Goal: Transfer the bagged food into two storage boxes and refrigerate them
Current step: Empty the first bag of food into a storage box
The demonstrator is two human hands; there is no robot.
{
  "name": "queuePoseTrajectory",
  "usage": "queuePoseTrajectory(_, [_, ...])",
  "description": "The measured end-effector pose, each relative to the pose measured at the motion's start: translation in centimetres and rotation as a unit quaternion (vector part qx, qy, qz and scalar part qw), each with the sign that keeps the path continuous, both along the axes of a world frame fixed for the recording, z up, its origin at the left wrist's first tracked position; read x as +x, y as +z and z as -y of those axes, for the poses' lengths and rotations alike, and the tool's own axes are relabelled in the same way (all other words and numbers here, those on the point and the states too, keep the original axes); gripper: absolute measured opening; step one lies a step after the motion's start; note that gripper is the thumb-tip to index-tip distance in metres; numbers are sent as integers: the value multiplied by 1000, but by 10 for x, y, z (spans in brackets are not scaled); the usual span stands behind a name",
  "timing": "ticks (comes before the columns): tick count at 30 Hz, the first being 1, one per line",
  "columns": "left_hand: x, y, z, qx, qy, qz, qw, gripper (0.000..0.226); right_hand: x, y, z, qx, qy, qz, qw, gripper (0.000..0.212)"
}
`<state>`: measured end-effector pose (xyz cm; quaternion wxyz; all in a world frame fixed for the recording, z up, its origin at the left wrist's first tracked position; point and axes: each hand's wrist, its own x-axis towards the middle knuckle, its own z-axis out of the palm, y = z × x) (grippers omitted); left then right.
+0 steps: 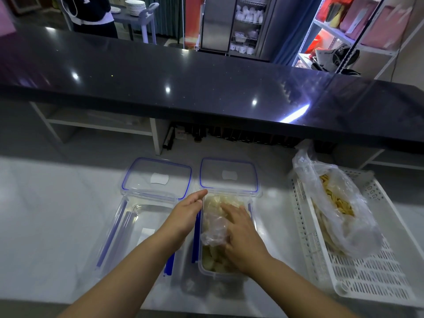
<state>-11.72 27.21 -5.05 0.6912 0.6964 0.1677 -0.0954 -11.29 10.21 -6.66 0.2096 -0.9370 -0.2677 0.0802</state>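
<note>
Two clear storage boxes with blue seals stand open on the white counter, lids folded back. The left box [128, 228] holds nothing. The right box [251, 212] holds a clear bag of pale food pieces [214, 228]. My right hand [243, 239] lies flat inside that box, pressing on the bag and food. My left hand [187, 214] rests with fingers apart against the right box's left wall. A second clear bag with yellow food [337, 203] lies in a white slotted tray [367, 278] at the right.
A raised black countertop [183, 83] runs across just behind the boxes, with dark bottles [229, 134] stored under it. Beyond it are a steel cabinet with dishes [247, 24], shelving at the right, and a person in dark clothes at top left.
</note>
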Motion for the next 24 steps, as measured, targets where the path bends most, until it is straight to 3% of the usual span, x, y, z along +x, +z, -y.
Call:
queuePoseTrajectory(7, [-2, 4, 3, 17, -5, 6, 1000, 40, -8, 2, 0, -46, -1, 37, 998, 78])
queuePoseTrajectory(15, [-9, 11, 3, 39, 27, 22, 999, 39, 6, 9, -4, -127, 21, 30, 991, 70])
queuePoseTrajectory(20, [-16, 16, -4, 49, 51, 35, 997, 37, -14, -1, 5, -101, 16, -13, 995, 76])
queuePoseTrajectory(24, [-20, 19, -4, 46, 64, 36, 996, 37, -3, 6, 1, -111, 33, -15, 993, 64])
